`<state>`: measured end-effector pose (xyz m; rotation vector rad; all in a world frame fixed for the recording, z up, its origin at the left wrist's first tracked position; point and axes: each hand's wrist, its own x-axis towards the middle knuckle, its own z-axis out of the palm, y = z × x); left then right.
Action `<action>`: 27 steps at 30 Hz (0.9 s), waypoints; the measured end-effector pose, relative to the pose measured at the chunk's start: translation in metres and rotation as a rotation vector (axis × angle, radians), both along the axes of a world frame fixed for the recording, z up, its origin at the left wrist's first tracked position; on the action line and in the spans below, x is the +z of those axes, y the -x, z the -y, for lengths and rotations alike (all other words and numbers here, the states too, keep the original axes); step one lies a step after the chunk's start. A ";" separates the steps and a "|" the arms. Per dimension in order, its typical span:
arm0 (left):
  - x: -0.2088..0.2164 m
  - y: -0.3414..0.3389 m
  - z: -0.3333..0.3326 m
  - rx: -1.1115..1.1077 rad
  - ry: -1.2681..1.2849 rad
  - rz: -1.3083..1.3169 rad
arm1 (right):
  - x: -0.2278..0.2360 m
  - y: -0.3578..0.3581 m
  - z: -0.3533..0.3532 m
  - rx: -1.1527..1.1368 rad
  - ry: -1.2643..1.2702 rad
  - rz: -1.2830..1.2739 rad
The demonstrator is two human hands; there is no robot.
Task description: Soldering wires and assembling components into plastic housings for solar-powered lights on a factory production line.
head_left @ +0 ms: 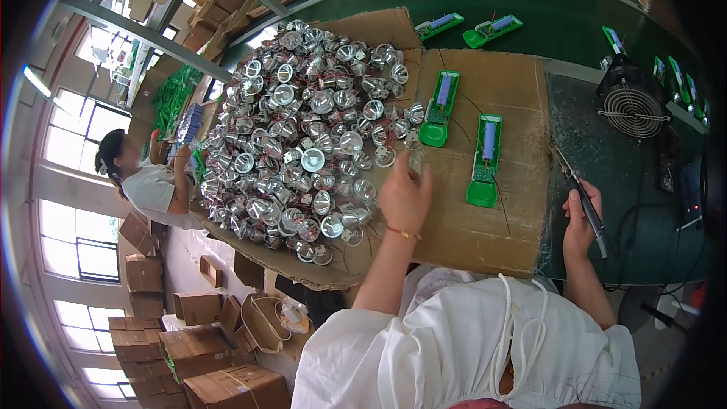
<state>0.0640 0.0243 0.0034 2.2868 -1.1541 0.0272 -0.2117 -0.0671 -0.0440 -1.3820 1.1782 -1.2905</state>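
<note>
My left hand (pixel 406 195), a thin bracelet at its wrist, reaches over the cardboard at the right edge of a large heap of silvery lamp reflectors (pixel 312 159) with thin wires. Its fingers are apart, close to a few loose reflectors, and nothing shows in them. In my right hand (pixel 581 221) is a soldering iron (pixel 588 204), its tip pointing up and away from me. Between my hands, a green plastic casing (pixel 485 167) with a blue cell and a small circuit board lies on the cardboard. Another such green casing (pixel 439 110) lies farther off, nearer the heap.
A round fan with a wire guard (pixel 634 112) stands at the right, with cables nearby. More green casings (pixel 492 30) lie along the back of the dark green bench (pixel 530 0). At the far left another person (pixel 151 185) works beside the heap; cardboard boxes (pixel 235 390) stand below.
</note>
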 end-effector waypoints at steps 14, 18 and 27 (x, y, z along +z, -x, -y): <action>0.025 0.008 -0.006 -0.109 0.395 -0.236 | 0.013 -0.006 0.000 0.026 0.015 0.013; 0.012 0.024 -0.003 -0.304 0.268 -0.414 | 0.012 -0.007 0.002 0.040 0.002 0.015; 0.003 0.040 0.002 -0.307 0.139 -0.780 | 0.029 -0.004 -0.026 0.180 0.175 -0.033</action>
